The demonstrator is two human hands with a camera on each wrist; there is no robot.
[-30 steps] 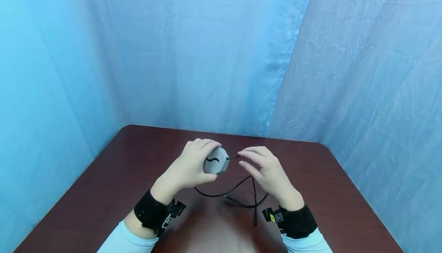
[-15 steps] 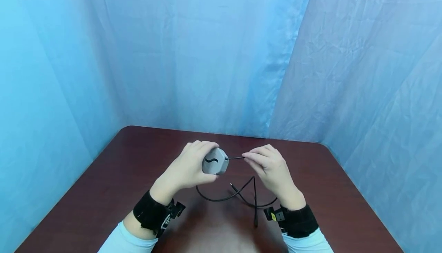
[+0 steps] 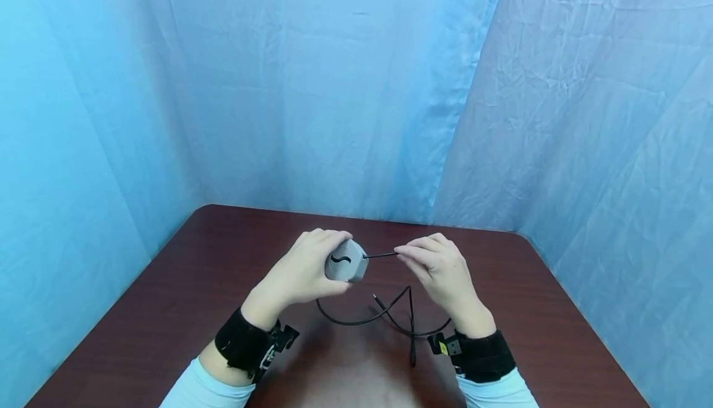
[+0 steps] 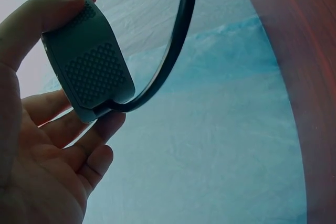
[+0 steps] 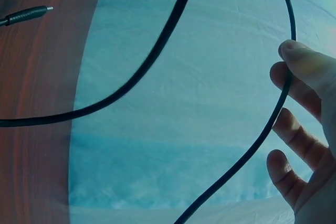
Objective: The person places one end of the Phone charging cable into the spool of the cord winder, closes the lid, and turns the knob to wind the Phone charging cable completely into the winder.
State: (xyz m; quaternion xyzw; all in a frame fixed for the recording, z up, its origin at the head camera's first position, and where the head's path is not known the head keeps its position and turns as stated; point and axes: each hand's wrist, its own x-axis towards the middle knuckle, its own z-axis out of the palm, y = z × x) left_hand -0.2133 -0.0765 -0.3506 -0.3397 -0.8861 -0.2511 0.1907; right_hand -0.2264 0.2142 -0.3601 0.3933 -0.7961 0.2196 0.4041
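My left hand (image 3: 303, 265) grips a grey cable winder (image 3: 346, 260) by its rim, thumb on the near side and fingers on the far side. A black S-shaped line crosses the winder's face. In the left wrist view its dimpled edge (image 4: 97, 72) shows, with a thick black cable (image 4: 176, 40) leaving at the bottom. Between thumb and forefinger, my right hand (image 3: 440, 269) pinches the cable (image 3: 381, 255) that comes out of the winder's right side. The other fingers of that hand are spread apart in the right wrist view.
Below the hands, the slack cable (image 3: 351, 324) curves and crosses itself over the dark brown table (image 3: 184, 309). A slim plug (image 5: 31, 14) at a cable end shows in the right wrist view. Blue curtains (image 3: 334, 86) stand behind the table and along both sides.
My right hand has closed its thumb and forefinger on the cable and moved slightly right, showing more cable beside the winder. The slack cable below has shifted. The left hand stays nearly still.
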